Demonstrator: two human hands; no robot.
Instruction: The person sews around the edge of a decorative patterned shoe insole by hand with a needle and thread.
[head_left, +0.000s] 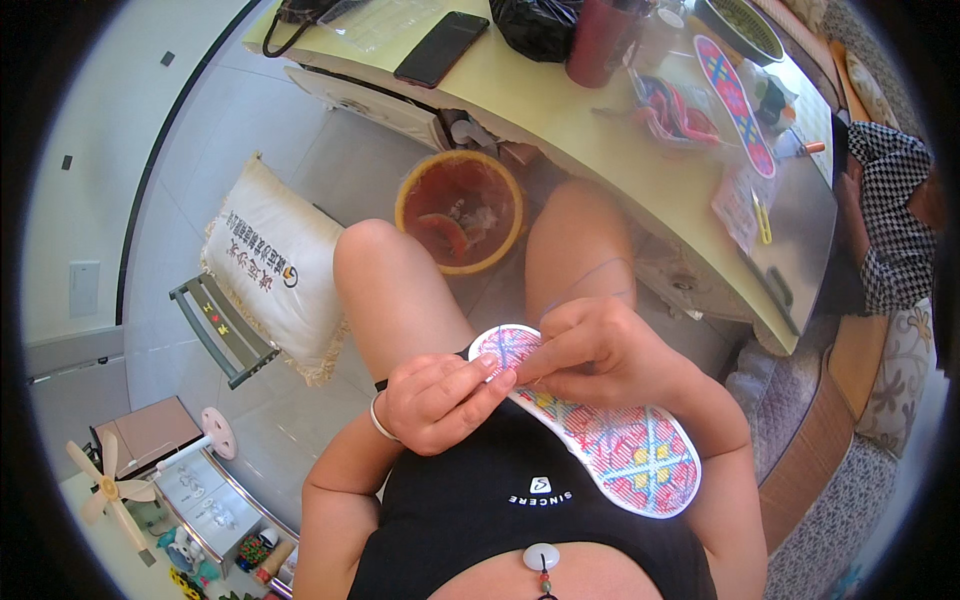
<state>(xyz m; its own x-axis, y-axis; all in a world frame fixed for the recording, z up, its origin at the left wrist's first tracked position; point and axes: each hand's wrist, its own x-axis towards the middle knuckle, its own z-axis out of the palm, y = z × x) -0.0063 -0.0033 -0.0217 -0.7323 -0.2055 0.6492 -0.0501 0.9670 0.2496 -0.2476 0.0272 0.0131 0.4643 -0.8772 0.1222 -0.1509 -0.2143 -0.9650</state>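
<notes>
A white-edged insole [648, 455], stitched in pink, yellow and blue patterns, lies slanting over my lap. My left hand [432, 402] is closed on the rim of its narrower end, thumb and fingers pinching it. Right beside it, my right hand [615, 350] is closed in a pinch against the insole's upper face. What sits between its fingertips is too small to make out. A thin blue thread [590, 272] loops up above the right hand, and blue strands also cross the insole near the left fingertips.
On the yellowish table [540, 95] are a phone [442, 49], a dark red cup [603, 42], another patterned insole [735, 105], a bag of coloured threads [675, 110] and a yellow cutter [763, 217]. A yellow-rimmed bin [408, 218] stands between my knees. Someone in a checked sleeve [890, 215] sits at right.
</notes>
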